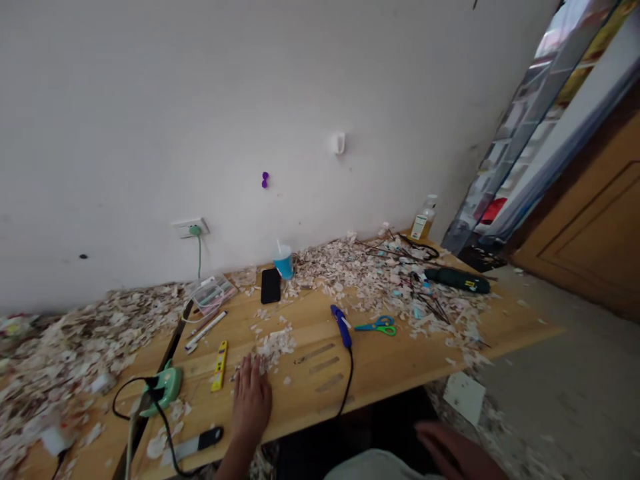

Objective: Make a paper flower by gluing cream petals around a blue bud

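Observation:
Palm down on the wooden table (pixel 310 387), my left hand (pixel 253 395) has its fingertips at the edge of a small pile of pale flakes (pixel 277 343). Its fingers lie flat and hold nothing that shows. My right hand (pixel 445 445) is off the table's front edge, beside my lap, blurred, so its finger pose is unclear. A yellow level-like tool (pixel 219 365) lies left of my left hand. To the right are a purple glue gun (pixel 342 326) with a black cord and blue-green scissors (pixel 379 325). A scraper (pixel 193 445) with a black handle lies near the front edge.
Pale flakes (pixel 335 267) cover the back and left of the table. A black phone (pixel 271 286), blue cup (pixel 283 261), clear box (pixel 213 295), green power socket (pixel 167 388), bottle (pixel 424 219) and dark green tool (pixel 460 280) stand or lie around. Cords cross the left front.

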`<state>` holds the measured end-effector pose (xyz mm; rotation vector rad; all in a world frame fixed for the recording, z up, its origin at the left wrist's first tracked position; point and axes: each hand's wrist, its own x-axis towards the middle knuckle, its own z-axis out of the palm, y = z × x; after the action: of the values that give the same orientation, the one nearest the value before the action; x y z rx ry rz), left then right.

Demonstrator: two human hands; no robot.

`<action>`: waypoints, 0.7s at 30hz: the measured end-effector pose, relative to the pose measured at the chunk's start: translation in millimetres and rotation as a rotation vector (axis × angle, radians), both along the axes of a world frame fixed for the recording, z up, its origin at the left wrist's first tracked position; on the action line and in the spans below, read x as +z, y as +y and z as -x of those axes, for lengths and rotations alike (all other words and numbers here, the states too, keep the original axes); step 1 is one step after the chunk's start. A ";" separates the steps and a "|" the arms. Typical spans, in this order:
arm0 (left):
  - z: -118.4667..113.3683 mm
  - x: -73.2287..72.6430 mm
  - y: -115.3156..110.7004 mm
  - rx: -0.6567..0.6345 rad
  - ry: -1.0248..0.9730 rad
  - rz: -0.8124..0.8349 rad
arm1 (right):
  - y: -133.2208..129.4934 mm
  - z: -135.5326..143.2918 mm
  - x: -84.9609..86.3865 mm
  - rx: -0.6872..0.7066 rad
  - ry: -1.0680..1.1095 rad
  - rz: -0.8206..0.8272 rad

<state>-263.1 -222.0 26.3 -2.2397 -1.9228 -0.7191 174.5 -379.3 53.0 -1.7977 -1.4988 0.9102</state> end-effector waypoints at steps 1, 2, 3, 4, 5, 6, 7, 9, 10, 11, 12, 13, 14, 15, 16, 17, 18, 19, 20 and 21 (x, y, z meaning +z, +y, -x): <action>-0.4 0.1 -0.3 -0.006 -0.004 -0.006 | 10.6 5.7 8.7 -0.021 -0.021 0.011; -0.8 0.1 -0.6 -0.013 -0.012 -0.009 | 25.0 13.4 16.7 -0.033 -0.034 0.006; -1.0 0.1 -0.9 -0.020 -0.024 -0.009 | 42.9 23.0 23.2 -0.042 -0.049 -0.001; -1.0 0.1 -1.1 -0.027 -0.039 -0.004 | 63.4 34.1 27.7 -0.049 -0.068 -0.001; -0.9 0.1 -1.1 -0.031 -0.053 0.003 | 85.5 46.0 30.4 -0.053 -0.091 -0.005; -0.7 0.0 -1.1 -0.032 -0.065 0.010 | 107.9 58.0 31.6 -0.052 -0.118 -0.004; -0.4 -0.2 -1.0 -0.031 -0.072 0.016 | 129.6 69.6 31.8 -0.050 -0.147 -0.002; 0.2 -0.5 -0.6 -0.028 -0.077 0.020 | 166.9 89.7 31.2 -0.046 -0.214 0.008; 0.3 -0.6 -0.5 -0.026 -0.080 0.019 | 181.3 97.5 30.8 -0.048 -0.250 0.018; 0.4 -0.7 -0.6 -0.022 -0.083 0.019 | 192.6 103.7 30.4 -0.056 -0.284 0.034; 0.3 -0.7 -0.7 -0.017 -0.088 0.018 | 200.8 108.2 29.7 -0.059 -0.315 0.054; 0.0 -0.6 -0.9 -0.012 -0.092 0.017 | 206.4 111.3 28.6 -0.058 -0.341 0.076; -0.3 -0.4 -1.2 -0.006 -0.096 0.018 | 209.9 112.9 27.0 -0.051 -0.363 0.097; -0.7 -0.2 -1.5 -0.001 -0.099 0.020 | 212.0 113.3 25.0 -0.040 -0.379 0.118; -1.1 0.1 -1.8 0.004 -0.100 0.023 | 213.1 112.6 22.7 -0.025 -0.391 0.135; -1.5 0.4 -2.0 0.008 -0.100 0.028 | 213.6 111.2 20.3 -0.009 -0.398 0.149; -1.8 0.8 -2.2 0.012 -0.099 0.033 | 214.0 109.2 18.1 0.008 -0.401 0.161; -2.0 1.1 -2.3 0.015 -0.098 0.037 | 214.3 106.9 16.2 0.025 -0.398 0.169; -2.1 1.3 -2.3 0.018 -0.095 0.042 | 214.5 104.2 14.8 0.044 -0.391 0.175; -2.1 1.5 -2.4 0.019 -0.091 0.046 | 214.5 101.3 13.8 0.063 -0.380 0.177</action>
<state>-261.0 -224.4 27.8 -2.2490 -2.0194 -0.7951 73.1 -164.7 66.8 -2.1546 -1.7604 0.7810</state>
